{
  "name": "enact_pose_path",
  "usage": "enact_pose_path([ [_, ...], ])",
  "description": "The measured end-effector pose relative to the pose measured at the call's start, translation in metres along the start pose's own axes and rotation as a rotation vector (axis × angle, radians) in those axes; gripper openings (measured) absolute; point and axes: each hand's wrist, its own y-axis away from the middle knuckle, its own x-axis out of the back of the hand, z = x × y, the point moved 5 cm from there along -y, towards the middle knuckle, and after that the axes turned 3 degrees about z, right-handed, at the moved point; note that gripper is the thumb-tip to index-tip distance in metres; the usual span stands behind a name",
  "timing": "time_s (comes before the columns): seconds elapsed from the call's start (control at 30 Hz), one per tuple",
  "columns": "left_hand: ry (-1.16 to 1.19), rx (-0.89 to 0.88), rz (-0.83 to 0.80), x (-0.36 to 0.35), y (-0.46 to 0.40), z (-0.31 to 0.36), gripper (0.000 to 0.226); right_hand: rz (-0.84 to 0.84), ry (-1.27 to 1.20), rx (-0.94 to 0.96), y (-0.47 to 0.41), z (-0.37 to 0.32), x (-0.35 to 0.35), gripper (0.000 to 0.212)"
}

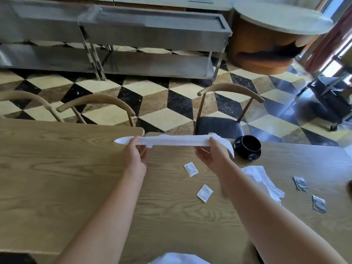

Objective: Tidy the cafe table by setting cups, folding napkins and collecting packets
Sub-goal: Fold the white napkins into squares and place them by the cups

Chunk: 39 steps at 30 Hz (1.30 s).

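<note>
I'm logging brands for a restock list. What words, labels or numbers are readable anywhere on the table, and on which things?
Nothing can be read.
Two white paper packets: faint grey print, too small and blurred.
Two dark foil packets: markings blurred.
Black ceramic cup, white paper napkin held in both hands: no text visible.

Both bare forearms reach forward from the near edge of the table, roughly parallel. The left hand (135, 152) is raised, thumb on top and fingers curled beneath in a pinching grip on the napkin (177, 141). The right hand (213, 154) mirrors it, well apart, at the same height, pinching likewise.
</note>
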Motion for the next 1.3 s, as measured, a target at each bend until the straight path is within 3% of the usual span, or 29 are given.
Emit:
enact_pose_path([
  [0.13, 0.022, 0.116, 0.056, 0.059, 0.001, -0.048, 0.009, 0.103, 0.101, -0.113, -0.005, 0.071, 0.068, 0.024],
  [0.37, -0.326, 0.335, 0.197, 0.179, 0.011, -0.135, 0.020, 0.257, 0.186, -0.328, 0.025, 0.176, 0.167, 0.010],
  [0.6, -0.750, 0.472, 0.095, 0.269, 0.033, -0.164, 0.023, 0.330, 0.271, -0.435, 0.061, 0.208, 0.219, 0.010],
  [0.7, -0.728, 0.511, 0.131, 0.291, 0.040, -0.171, 0.014, 0.326, 0.357, -0.481, 0.073, 0.222, 0.226, 0.013],
  [0.87, -0.627, 0.499, 0.217, 0.309, 0.040, -0.168, 0.022, 0.324, 0.356, -0.562, 0.093, 0.243, 0.229, 0.013],
  [1.13, -0.551, 0.522, 0.185, 0.283, 0.029, -0.164, 0.019, 0.406, 0.225, -0.408, 0.082, 0.222, 0.224, 0.008],
  [1.3, -0.413, 0.494, 0.132, 0.243, 0.012, -0.158, 0.021, 0.343, 0.061, -0.353, 0.056, 0.196, 0.211, 0.005],
])
